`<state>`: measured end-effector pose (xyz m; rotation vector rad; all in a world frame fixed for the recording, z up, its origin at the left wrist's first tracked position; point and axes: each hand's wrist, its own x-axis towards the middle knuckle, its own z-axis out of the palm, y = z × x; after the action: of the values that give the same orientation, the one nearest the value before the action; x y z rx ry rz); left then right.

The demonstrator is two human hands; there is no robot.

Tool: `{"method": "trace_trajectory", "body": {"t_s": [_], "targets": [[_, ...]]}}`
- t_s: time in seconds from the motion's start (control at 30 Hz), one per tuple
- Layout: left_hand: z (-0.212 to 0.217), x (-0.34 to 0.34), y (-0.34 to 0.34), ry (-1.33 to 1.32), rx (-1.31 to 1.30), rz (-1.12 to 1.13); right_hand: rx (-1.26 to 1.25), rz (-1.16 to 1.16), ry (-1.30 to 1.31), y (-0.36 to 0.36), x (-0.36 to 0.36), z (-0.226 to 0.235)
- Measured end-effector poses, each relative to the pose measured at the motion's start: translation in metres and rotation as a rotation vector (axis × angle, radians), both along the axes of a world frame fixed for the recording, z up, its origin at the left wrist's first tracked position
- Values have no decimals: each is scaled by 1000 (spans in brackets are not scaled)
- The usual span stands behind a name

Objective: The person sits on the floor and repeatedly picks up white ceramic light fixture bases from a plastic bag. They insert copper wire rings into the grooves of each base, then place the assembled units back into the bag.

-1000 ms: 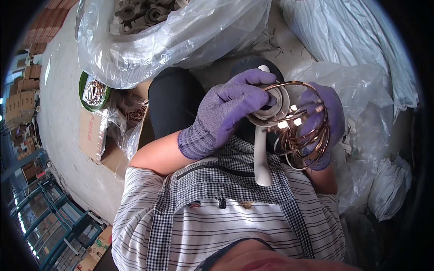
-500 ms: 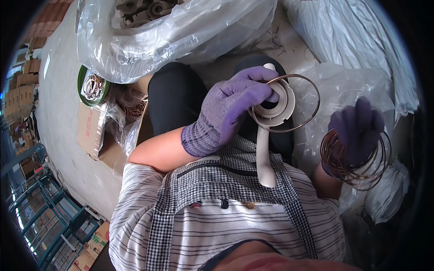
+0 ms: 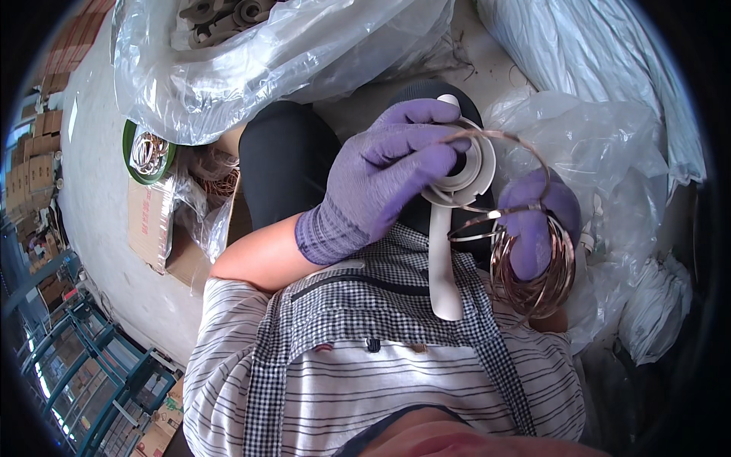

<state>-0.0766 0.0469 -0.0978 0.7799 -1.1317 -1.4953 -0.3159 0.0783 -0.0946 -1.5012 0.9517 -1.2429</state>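
Note:
In a purple glove, my left hand (image 3: 381, 164) grips a pale plastic part (image 3: 445, 266) that has a round stepped collar and a long curved handle pointing toward my lap. The same fingers pinch one thin copper-coloured metal ring (image 3: 544, 171) at the collar's upper edge. To its right, my gloved right hand (image 3: 530, 244) carries a bundle of copper-coloured rings (image 3: 562, 286) looped round its fingers. Its fingertips come close to the right side of the single ring; whether they touch it I cannot tell. One or two rings of the bundle stick out leftward toward the handle.
A large clear plastic bag (image 3: 251, 84) of grey-brown parts stands at the far left. Left of my knee, a green round container (image 3: 137, 171) of rings rests by a cardboard box (image 3: 148, 221). Plastic sheeting (image 3: 609, 145) and white sacks (image 3: 586, 53) lie on the right.
My right hand has moved left with the bundle of rings, up close to the single ring. My left hand still grips the plastic part and that ring, shifted only slightly.

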Motion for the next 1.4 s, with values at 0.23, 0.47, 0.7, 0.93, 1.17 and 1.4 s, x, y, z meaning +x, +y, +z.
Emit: {"method": "trace_trajectory", "body": {"t_s": [0.23,0.47,0.7,0.93,1.17,1.4], "targets": [[30,33,-18,-672,-959,85,-372,-109,63,-7,-11,14],[27,28,-12,-704,-1014,145,-644,-110,435,-15,-26,29],[18,27,-19,-559,-995,113,-568,-50,527,10,-37,30],[32,78,-7,-626,-863,126,-428,-290,446,-2,-34,28],[-3,289,18,-1046,-459,1274,66,-396,-145,-14,-32,17],[-97,440,15,-1675,136,1336,120,-284,-300,-24,-24,5]]}}
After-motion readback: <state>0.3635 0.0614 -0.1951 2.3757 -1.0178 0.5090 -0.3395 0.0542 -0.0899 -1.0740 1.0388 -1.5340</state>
